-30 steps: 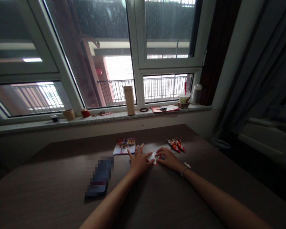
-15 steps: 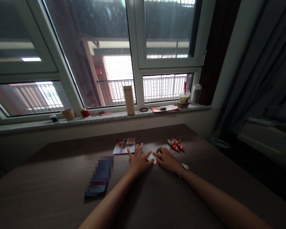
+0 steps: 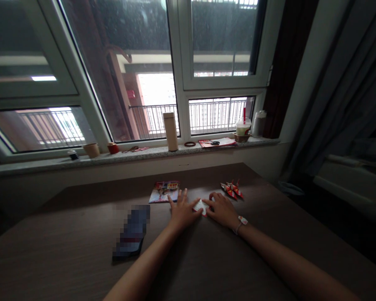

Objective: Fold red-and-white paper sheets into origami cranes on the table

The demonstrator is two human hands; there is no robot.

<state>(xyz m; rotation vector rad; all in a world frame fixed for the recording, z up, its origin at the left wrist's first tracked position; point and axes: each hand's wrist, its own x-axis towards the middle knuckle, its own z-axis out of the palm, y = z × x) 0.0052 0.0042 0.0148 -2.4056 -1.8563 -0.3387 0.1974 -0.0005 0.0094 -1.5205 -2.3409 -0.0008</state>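
A small folded paper point(image 3: 201, 206), white with a red edge, lies on the dark wooden table point(image 3: 225, 267). My left hand point(image 3: 181, 211) rests flat on the table with its fingers spread, its thumb touching the paper's left side. My right hand point(image 3: 221, 208) presses on the paper's right side with bent fingers and wears a bracelet at the wrist. Most of the paper is hidden between the two hands.
Folded red paper figures point(image 3: 232, 189) lie just behind my right hand. A colourful booklet point(image 3: 164, 192) lies behind my left hand, and a blurred dark object point(image 3: 131, 234) to the left. The windowsill point(image 3: 44, 164) holds a tall flask point(image 3: 170, 131), cups and a drink.
My right hand has slid a little to the left over the paper. My left hand has stayed in place.
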